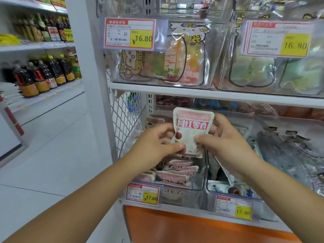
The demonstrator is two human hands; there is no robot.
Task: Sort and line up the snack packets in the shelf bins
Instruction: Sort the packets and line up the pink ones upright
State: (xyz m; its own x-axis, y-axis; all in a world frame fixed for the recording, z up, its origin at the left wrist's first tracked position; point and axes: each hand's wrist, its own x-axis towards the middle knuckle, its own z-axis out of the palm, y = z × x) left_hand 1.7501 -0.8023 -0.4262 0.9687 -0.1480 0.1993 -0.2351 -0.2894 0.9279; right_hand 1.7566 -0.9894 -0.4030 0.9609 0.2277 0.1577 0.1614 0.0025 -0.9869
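Pink-and-white packet (192, 130): seen from the head camera, held upright in the air in front of the lower shelf. A red band with white characters faces the camera, and a red fruit is printed at the lower left. It is above the clear bin.
Left hand (154, 146): grips the packet's lower left edge. Its fingers (177, 147) are curled, with the thumb pressed on the front near the bottom.
Right hand (226, 142): grips the packet's right side. Its fingers (201, 138) are curled, thumb on the front and the rest behind the packet.
Clear bin (182, 192): leftmost on the lower shelf, directly below the held packet and just beside the wire mesh.
Stacked packets (175, 176): the same pink-and-white kind, lying inside the clear bin and overlapping one another unevenly.
Front tag (142, 193): red, white and yellow, fixed to the clear bin's front, reading 17.60.
Neighbouring bin (208, 186): touching the clear bin's right side. It holds packets with blue-and-white print, and its tag (234, 208) reads 17.80.
Grey packets (284, 155): dark and blurred, further right on the lower shelf.
Upper shelf (192, 92): a white board above the hands. It carries two see-through bins of printed pouches (184, 64), each with a tag reading 16.80.
Wire mesh (122, 123): white, forming the rack's left side.
Bottles (47, 74): dark sauces and a yellow oil, on white shelves well to the left.
Floor (52, 146): pale tiles.
Orange panel (192, 228): under the lower shelf's front edge.
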